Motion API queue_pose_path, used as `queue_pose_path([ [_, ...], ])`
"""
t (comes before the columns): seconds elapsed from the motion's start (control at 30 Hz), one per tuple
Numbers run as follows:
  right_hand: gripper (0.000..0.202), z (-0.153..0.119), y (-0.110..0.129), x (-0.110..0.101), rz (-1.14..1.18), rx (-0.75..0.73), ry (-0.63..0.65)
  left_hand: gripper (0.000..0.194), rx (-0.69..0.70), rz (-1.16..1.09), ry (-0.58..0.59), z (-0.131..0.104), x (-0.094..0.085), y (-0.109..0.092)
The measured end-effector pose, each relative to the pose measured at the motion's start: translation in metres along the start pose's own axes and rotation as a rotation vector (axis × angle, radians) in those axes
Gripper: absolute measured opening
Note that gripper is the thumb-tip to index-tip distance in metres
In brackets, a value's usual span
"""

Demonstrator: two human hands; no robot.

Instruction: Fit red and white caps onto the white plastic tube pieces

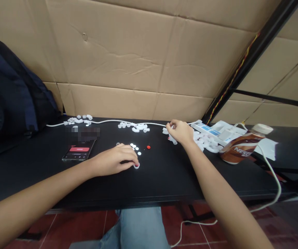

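My left hand rests low over the black table, thumb and forefinger closed at a small translucent white ring; a bit of red shows there. Several flat white discs lie just beyond its fingers. A small red round piece lies between my two hands. To the right, my right hand is above small white pieces, with its fingers bent in toward the thumb. Whatever its fingertips hold, if anything, is too small to make out. Some red shows among the pieces below it.
Clusters of white plastic pieces lie at the back left and back middle. A larger white heap sits beside a tilted Nescafé bottle and a white-blue box. A phone, backpack and white cable are also here.
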State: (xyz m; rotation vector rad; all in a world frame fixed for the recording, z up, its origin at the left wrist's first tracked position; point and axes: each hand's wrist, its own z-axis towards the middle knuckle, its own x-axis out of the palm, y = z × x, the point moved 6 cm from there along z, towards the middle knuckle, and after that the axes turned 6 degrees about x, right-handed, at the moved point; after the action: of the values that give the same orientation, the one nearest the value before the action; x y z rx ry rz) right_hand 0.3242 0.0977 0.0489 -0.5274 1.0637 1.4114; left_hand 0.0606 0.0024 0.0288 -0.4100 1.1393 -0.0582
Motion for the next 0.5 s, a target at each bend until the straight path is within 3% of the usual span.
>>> queue_pose_path([
  [0.23,0.027,0.0,0.0,-0.001,0.01,-0.003,-0.002,0.024,0.004,0.042,-0.027,0.0,-0.009,-0.009],
  [0.5,0.028,0.0,0.001,-0.001,0.008,-0.004,0.003,0.014,0.005,0.101,0.062,0.0,0.001,-0.009],
])
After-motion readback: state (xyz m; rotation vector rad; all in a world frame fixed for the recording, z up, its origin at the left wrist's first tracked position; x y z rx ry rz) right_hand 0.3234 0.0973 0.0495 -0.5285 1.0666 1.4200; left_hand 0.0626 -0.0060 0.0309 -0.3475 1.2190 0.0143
